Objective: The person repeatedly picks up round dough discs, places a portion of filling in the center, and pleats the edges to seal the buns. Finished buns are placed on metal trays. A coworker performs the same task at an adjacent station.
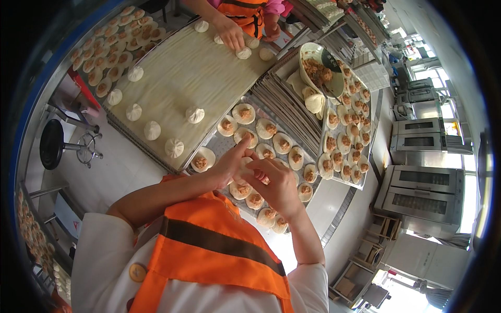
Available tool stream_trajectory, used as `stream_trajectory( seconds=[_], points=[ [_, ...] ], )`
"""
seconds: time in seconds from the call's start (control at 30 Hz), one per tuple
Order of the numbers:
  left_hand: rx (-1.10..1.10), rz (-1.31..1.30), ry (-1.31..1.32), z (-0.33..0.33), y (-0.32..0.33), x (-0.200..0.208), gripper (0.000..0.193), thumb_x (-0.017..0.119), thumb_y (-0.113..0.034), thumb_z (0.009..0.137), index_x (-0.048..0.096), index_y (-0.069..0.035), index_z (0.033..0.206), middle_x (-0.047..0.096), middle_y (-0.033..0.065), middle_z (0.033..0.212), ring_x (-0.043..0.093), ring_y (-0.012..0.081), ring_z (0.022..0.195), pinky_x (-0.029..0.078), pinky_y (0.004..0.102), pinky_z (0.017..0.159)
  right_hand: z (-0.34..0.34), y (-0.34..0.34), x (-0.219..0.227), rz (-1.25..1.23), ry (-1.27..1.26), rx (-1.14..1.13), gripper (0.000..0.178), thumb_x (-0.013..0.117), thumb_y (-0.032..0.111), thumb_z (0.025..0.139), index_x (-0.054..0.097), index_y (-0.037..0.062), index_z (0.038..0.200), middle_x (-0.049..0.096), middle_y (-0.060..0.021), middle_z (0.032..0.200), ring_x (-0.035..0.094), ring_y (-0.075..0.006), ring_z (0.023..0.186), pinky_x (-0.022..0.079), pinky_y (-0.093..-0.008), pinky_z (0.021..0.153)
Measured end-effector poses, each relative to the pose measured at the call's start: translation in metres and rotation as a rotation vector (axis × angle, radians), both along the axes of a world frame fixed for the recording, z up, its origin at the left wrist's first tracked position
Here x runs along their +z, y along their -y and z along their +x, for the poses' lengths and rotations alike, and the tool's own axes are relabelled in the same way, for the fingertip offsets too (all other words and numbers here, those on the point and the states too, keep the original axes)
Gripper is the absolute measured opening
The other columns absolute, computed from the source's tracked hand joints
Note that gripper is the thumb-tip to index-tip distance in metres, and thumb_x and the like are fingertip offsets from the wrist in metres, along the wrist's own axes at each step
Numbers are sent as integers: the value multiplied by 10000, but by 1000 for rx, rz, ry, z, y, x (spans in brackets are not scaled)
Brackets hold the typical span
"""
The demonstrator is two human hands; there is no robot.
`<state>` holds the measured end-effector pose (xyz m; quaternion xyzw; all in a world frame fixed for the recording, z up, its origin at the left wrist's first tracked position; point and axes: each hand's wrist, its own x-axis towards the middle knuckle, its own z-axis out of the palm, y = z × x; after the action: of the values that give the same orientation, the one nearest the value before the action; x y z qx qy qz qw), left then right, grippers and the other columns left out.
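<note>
My left hand (227,166) cups a filled dough wrapper (243,169), its thumb pointing up and away. Over the same piece, my right hand (279,183) has its fingers bent and pinching at the dough's edge; the fingers hide most of it. Both hands are above a metal tray (221,140) of flat, round dough wrappers, each with a mound of brown filling, such as this wrapper (243,113). To the left, pleated buns (174,147) sit spaced out on a cloth-covered tray (162,88).
Across the table a co-worker's hand (229,32) touches a bun. A bowl of filling (313,55) stands on stacked trays (289,112) beside more topped wrappers (344,141). A black stool (52,144) is at left; ovens (422,193) line the right.
</note>
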<state>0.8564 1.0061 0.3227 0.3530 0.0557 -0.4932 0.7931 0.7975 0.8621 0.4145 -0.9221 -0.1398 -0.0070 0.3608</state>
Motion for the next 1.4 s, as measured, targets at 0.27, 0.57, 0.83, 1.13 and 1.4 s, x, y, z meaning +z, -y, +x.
stream_trajectory(
  seconds=[0.27, 0.57, 0.83, 1.13, 1.4],
  points=[
    [357, -2, -45, -25, 7, 3, 624, 402, -629, 971, 589, -35, 1002, 631, 74, 906, 634, 151, 833, 517, 300, 755, 10, 7, -14, 325, -410, -117, 211, 742, 77, 832, 662, 0, 1012, 669, -55, 772, 619, -96, 631, 507, -246, 585],
    [420, -48, -76, -14, -28, -19, 568, 361, -543, 1019, 618, -40, 966, 637, 63, 922, 605, 149, 897, 480, 303, 828, 28, -27, -18, 258, -395, -40, 103, 703, 74, 864, 682, -13, 915, 663, -48, 710, 585, -88, 568, 481, -249, 543],
    [33, -168, -82, 47, -98, -38, 560, 403, -578, 995, 628, -65, 967, 632, 29, 841, 614, 136, 807, 485, 262, 713, 81, -82, -15, -3, -37, 289, 99, 729, 108, 808, 696, 89, 899, 640, -60, 757, 612, -216, 608, 492, -326, 567],
    [218, 485, 265, 177, -166, -83, 683, 310, -628, 991, 623, -32, 1104, 643, 85, 1124, 591, 161, 965, 448, 346, 882, 188, -163, -106, 105, -145, -140, 165, 737, 187, 822, 723, 30, 872, 685, -105, 728, 670, -196, 647, 510, -303, 589],
    [180, 492, 525, 193, -197, -110, 682, 278, -581, 1017, 622, -18, 1188, 658, 77, 1150, 592, 169, 1076, 416, 324, 970, 229, -187, -161, 118, -383, -340, 175, 713, 224, 785, 730, 62, 850, 709, -115, 795, 682, -277, 745, 531, -373, 686]
  ],
)
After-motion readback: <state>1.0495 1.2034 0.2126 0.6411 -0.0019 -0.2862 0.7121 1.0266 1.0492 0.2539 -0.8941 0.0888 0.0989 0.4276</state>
